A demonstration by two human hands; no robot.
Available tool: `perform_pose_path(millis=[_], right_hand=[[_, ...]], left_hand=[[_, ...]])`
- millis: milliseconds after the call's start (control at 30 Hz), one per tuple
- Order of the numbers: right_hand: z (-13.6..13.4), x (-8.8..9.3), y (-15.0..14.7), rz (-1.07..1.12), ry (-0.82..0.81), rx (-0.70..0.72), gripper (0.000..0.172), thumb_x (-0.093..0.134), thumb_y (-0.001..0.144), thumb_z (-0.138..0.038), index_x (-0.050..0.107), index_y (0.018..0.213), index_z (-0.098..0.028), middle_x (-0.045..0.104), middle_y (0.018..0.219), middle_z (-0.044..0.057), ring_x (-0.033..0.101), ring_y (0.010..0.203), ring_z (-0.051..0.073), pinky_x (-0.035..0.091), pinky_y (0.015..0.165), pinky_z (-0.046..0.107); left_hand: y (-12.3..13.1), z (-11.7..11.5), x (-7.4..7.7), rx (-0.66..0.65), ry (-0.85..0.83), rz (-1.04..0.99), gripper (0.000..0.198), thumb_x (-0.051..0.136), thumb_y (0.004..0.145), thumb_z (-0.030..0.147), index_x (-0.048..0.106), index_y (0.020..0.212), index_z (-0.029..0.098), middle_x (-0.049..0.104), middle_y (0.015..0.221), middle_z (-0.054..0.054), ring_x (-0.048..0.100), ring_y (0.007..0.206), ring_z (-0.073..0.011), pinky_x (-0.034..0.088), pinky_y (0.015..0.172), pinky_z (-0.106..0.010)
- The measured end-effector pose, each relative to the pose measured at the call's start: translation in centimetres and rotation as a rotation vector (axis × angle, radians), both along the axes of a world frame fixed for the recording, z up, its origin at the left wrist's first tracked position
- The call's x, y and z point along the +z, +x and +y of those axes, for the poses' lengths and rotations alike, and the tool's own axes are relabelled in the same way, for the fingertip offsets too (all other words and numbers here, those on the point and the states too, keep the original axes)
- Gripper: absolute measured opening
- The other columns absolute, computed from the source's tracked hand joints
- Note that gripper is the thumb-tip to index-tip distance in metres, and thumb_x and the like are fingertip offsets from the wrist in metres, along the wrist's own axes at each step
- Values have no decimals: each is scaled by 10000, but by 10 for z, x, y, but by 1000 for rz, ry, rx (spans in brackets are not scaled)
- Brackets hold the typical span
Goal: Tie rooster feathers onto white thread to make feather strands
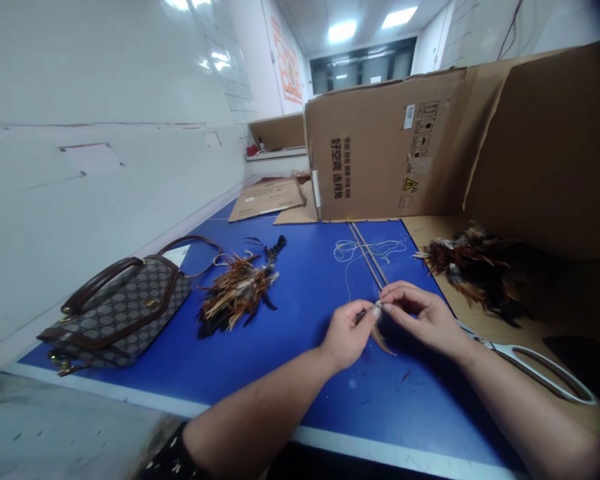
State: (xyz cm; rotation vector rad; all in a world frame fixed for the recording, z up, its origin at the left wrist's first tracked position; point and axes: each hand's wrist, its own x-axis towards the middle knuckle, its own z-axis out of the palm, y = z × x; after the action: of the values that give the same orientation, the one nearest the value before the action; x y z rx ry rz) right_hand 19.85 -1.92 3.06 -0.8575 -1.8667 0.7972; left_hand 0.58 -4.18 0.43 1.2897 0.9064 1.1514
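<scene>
My left hand (347,332) and my right hand (423,315) meet over the blue table (310,293), fingers pinched together on a small brown feather (380,337) that hangs down between them. A thin white thread (363,252) runs from the hands back to a loose tangle on the table. Two thin sticks (367,257) lie beside the thread, pointing toward my hands. A bundle of brown and black feathers (237,290) lies to the left. A larger heap of dark feathers (480,270) rests on cardboard to the right.
A brown patterned handbag (120,307) lies at the table's left near the white wall. Large scissors (535,363) lie right of my right wrist. A big cardboard box (380,147) stands behind, with cardboard walls (545,147) on the right and flat cardboard (267,199) further back.
</scene>
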Motion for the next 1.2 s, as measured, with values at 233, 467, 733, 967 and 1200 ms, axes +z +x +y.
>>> perform_pose_path(millis=[233, 467, 733, 967, 1200], right_hand=[[-2, -2, -4, -89, 30, -84, 244, 686, 936, -429, 773, 1010, -213, 725, 858, 53, 613, 667, 147, 516, 587, 259], [-9, 6, -7, -68, 51, 6, 254, 622, 987, -395, 790, 971, -205, 742, 780, 44, 682, 710, 164, 563, 709, 292], [-12, -11, -16, -44, 229, -172, 209, 644, 980, -320, 786, 1093, -216, 754, 850, 63, 671, 723, 166, 551, 715, 305], [-1, 0, 1, -409, 167, -206, 343, 493, 1041, -384, 778, 969, -206, 769, 925, 80, 701, 832, 180, 528, 811, 287], [56, 25, 94, -1129, -242, -856, 465, 554, 934, -539, 774, 979, -132, 730, 1106, 224, 720, 948, 343, 515, 760, 374]], left_hand=[[-2, 0, 2, 89, 211, 169, 274, 659, 916, 418, 730, 824, 170, 628, 784, -37, 555, 720, -149, 464, 718, -275], [-2, -1, -4, -91, -79, -63, 301, 695, 898, 450, 707, 992, 165, 659, 761, -46, 585, 657, -146, 467, 628, -270], [-3, -3, 5, -63, -127, -115, 337, 745, 854, 472, 682, 857, 141, 594, 698, -8, 395, 533, -59, 285, 513, -222], [-7, 2, 0, 44, 10, 149, 361, 657, 905, 505, 733, 944, 154, 540, 684, 9, 409, 565, -86, 320, 529, -225], [-8, 6, -3, 93, 5, 135, 402, 634, 910, 537, 731, 944, 148, 524, 687, 12, 399, 571, -87, 301, 534, -218]])
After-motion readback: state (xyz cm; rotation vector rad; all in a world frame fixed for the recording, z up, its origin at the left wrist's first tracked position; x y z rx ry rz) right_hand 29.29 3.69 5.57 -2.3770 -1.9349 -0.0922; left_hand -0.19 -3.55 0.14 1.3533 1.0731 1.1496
